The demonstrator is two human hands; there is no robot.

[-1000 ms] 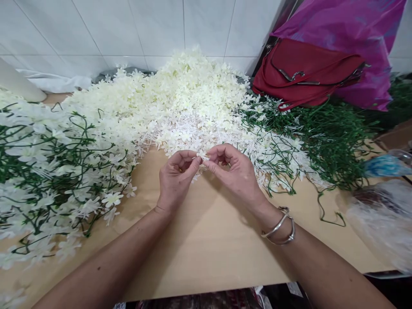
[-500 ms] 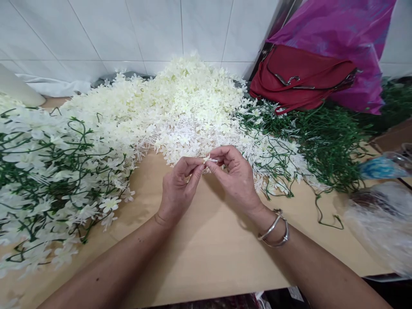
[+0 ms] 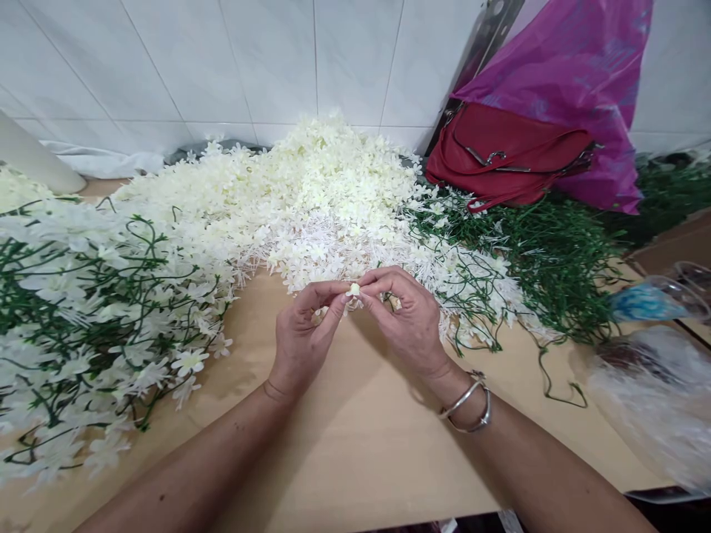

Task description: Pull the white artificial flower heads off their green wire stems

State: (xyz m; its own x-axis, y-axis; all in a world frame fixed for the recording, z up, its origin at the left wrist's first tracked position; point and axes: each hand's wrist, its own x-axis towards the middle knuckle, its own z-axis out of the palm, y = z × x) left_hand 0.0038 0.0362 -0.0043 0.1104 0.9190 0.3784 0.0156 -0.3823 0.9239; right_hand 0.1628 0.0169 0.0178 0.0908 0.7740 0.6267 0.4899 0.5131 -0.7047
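Between the fingertips of both hands is a small cream artificial flower (image 3: 354,290), held over the table. My left hand (image 3: 308,329) pinches it from the left with thumb and forefinger. From the right, my right hand (image 3: 404,314), with silver bangles at the wrist, grips it in the same way. A large heap of loose white and cream artificial flowers (image 3: 322,170) lies just beyond the hands. To the left are white flowers joined to green stems (image 3: 189,361). On the right is a mass of bare green plastic stems (image 3: 561,259).
Against the tiled wall (image 3: 266,59), a red handbag (image 3: 516,148) rests in front of a purple plastic bag (image 3: 589,81). A clear plastic bag (image 3: 655,407) and a blue-patterned cup (image 3: 647,302) stand at the right. The wooden table (image 3: 344,451) has its front edge near the bottom.
The flower between my fingers has turned, its cream centre now facing up where white stems showed before. The whole view has shifted slightly, with the surroundings lower.
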